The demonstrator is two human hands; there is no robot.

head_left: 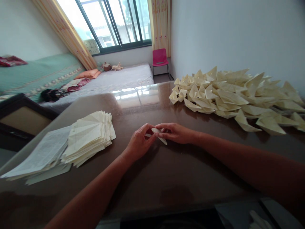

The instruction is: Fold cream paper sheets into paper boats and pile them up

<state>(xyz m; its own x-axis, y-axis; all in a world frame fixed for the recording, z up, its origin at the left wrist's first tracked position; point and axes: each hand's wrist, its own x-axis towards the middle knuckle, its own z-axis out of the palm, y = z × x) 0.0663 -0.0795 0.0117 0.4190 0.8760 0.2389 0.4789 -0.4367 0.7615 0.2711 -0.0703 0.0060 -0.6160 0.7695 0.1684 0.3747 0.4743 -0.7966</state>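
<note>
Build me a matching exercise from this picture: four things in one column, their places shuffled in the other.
1. folded paper piece
2. pile of folded shapes
3. stack of sheets
4. pink chair

A. far corner, beside the curtain
B. left on the table
C. between left hand and right hand
D. right on the table

Pairs: 1-C, 2-D, 3-B, 4-A

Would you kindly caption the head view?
Left hand and right hand pinch a cream folded paper piece over a brown table.

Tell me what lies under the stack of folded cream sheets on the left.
Flat printed sheets stick out from under the stack; whatever lies beneath its middle is covered.
</note>
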